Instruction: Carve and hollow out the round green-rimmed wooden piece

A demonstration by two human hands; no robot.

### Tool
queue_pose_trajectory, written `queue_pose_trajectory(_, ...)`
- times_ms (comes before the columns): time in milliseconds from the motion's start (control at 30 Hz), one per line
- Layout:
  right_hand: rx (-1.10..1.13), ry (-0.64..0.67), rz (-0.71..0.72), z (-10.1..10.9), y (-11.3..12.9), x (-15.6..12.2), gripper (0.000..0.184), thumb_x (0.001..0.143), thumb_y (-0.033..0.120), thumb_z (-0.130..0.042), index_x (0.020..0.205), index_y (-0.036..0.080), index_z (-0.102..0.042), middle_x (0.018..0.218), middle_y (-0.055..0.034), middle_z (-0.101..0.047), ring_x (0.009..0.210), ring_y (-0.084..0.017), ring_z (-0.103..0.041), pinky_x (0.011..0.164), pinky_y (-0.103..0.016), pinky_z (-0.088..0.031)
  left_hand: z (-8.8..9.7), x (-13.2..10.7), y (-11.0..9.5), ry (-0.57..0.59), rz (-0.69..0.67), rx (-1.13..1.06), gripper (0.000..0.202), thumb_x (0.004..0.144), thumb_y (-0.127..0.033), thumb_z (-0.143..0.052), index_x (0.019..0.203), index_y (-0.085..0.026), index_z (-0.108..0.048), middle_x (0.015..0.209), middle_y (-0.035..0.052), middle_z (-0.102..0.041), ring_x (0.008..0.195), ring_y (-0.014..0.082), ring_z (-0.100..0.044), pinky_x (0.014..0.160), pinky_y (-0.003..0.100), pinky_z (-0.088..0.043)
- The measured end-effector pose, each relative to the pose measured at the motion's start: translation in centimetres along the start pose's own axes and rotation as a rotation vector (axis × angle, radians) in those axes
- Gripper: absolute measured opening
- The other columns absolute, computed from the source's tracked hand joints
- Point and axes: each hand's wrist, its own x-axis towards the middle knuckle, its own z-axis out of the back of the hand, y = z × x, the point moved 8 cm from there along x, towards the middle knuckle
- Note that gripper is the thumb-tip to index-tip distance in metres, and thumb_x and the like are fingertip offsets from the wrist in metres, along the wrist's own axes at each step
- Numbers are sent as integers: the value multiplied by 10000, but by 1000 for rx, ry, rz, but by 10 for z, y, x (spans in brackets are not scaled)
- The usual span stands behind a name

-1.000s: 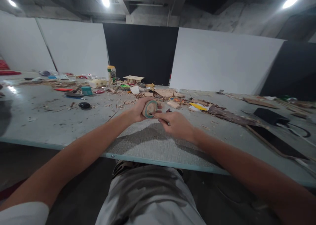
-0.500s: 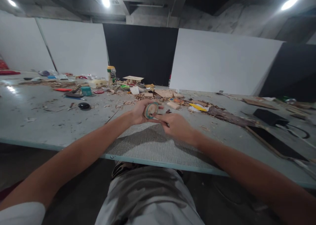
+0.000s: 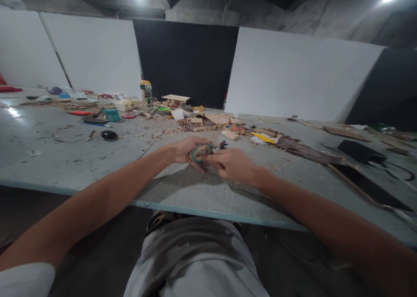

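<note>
My left hand (image 3: 187, 150) is wrapped round a small round wooden disc (image 3: 201, 151) with a green rim and a pale brown face, held above the front part of the table. From the right, my right hand (image 3: 233, 163) reaches in with its fingers pinched together at the face of the disc. Whatever those fingers hold, if anything, is too small and hidden to name. A dark chip (image 3: 223, 145) and a pale wood block (image 3: 230, 135) lie just beyond my hands.
Wood shavings and scraps cover the table's (image 3: 156, 197) back half. A black mouse-like object (image 3: 108, 135) lies left. On the right are a yellow object (image 3: 263, 138), a strip of bark (image 3: 301, 150), a black box (image 3: 361, 152) and a phone-like slab (image 3: 366, 186).
The disc has tilted, so its face now looks narrower and more turned upward. My left fingers have shifted beneath it, and my right fingers stay at its face. The camera view has shifted slightly.
</note>
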Motion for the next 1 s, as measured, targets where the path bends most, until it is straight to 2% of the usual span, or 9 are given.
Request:
queue_pose_trajectory(100, -28, 18, 28, 1, 1, 1, 419, 783, 96, -514, 1118, 211, -738, 869, -67, -741, 707, -176, -591, 594, -285, -297, -2, -1, 0, 26, 18, 17, 272, 953, -365, -505, 1021, -162, -673, 736, 70, -685, 771, 239, -700, 749, 429, -612)
queue_pose_trajectory(267, -54, 31, 82, 4, 2, 4, 510, 736, 87, -526, 1174, 249, -729, 828, -47, -731, 688, -171, -563, 562, -289, -240, -1, 0, 0, -21, 53, 101, 293, 904, -365, -577, 1078, -148, -670, 826, 97, -717, 726, 214, -688, 702, 369, -608)
queue_pose_trajectory(567, -27, 9, 151, 12, -1, 7, 421, 740, 86, -514, 1023, 263, -770, 683, -11, -680, 578, -149, -463, 546, -293, -200, -5, 8, -1, 64, 1, 252, 289, 854, -432, -634, 1028, -205, -674, 878, 64, -697, 731, 174, -665, 495, 202, -491)
queue_pose_trajectory(700, 5, 6, 134, 14, -6, 3, 511, 721, 74, -505, 1124, 264, -755, 733, -14, -705, 585, -144, -482, 560, -278, -239, -6, 12, -4, 63, -12, 220, 283, 884, -445, -591, 977, -193, -678, 838, 68, -699, 703, 184, -668, 481, 225, -496)
queue_pose_trajectory(767, 30, -21, 101, 17, -8, -1, 494, 747, 91, -499, 1138, 252, -754, 767, -24, -720, 598, -145, -509, 579, -274, -276, -4, 11, -5, 60, -11, 152, 304, 907, -450, -551, 999, -192, -685, 823, 73, -704, 710, 202, -681, 490, 247, -517)
queue_pose_trajectory(867, 55, -66, 48, 20, -8, -3, 491, 802, 130, -486, 1217, 240, -725, 877, -49, -748, 659, -157, -556, 622, -276, -324, 5, 9, -8, 32, -27, 91, 315, 929, -444, -527, 1031, -196, -691, 830, 73, -710, 759, 219, -697, 506, 259, -541)
queue_pose_trajectory(1000, 58, -59, 7, 17, -7, -3, 532, 822, 139, -470, 1309, 213, -671, 894, -65, -748, 656, -159, -541, 614, -278, -320, 17, 9, -8, -2, -53, 71, 327, 950, -458, -504, 905, -188, -683, 769, 67, -687, 745, 217, -685, 559, 291, -577)
